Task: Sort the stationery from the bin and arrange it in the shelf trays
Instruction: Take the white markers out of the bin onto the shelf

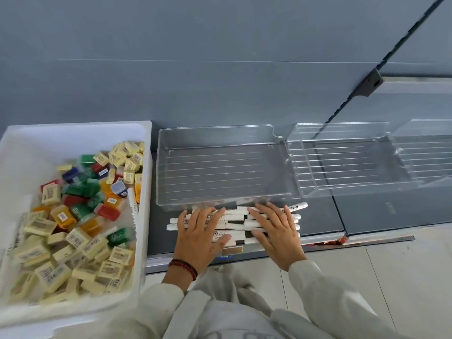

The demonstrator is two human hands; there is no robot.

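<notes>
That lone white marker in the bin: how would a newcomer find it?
Start at the white bin on the left. Along its right wall lies one white marker, long and slim. Everything around it is short and blocky: pale erasers and coloured boxes.

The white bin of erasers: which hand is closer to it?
Left. The left hand lies on the markers just beside the white bin; the right hand lies farther away.
</notes>
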